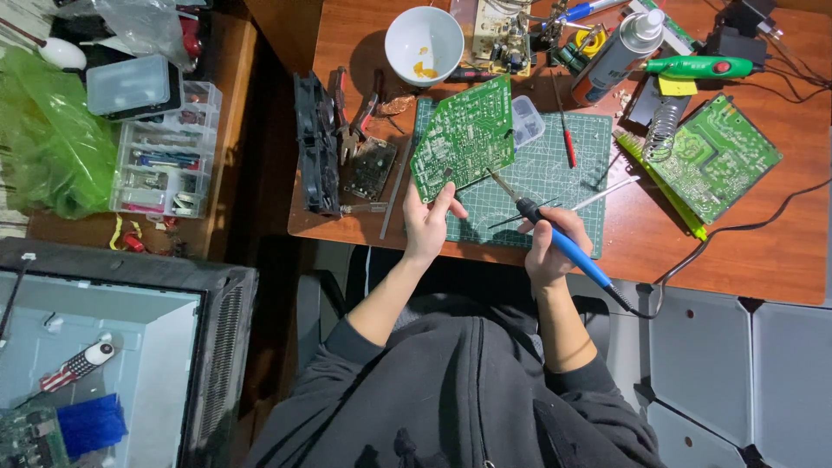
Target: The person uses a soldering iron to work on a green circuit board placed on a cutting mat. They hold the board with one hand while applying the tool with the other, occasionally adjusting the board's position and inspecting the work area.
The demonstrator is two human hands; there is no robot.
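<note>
Left hand point(426, 227) gripping green board point(464, 137), tilted above cutting mat point(555, 178) at centre. Right hand point(546, 247) closed around blue soldering iron point(555, 236), tip touching board. White bowl point(424, 45) above; second board point(715, 158), spray can point(620, 54) upper right.

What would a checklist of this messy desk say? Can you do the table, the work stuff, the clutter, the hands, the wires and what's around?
Surface: wooden desk, green cutting mat.
Job's things: tilted green circuit board; blue soldering iron, tip at its edge.
Clutter: white bowl, spray can, second board, red screwdriver.
Hands: left hand holds the board; right hand grips the iron.
Cables: black cord across the desk.
Surroundings: clear parts drawers, green bag.
</note>
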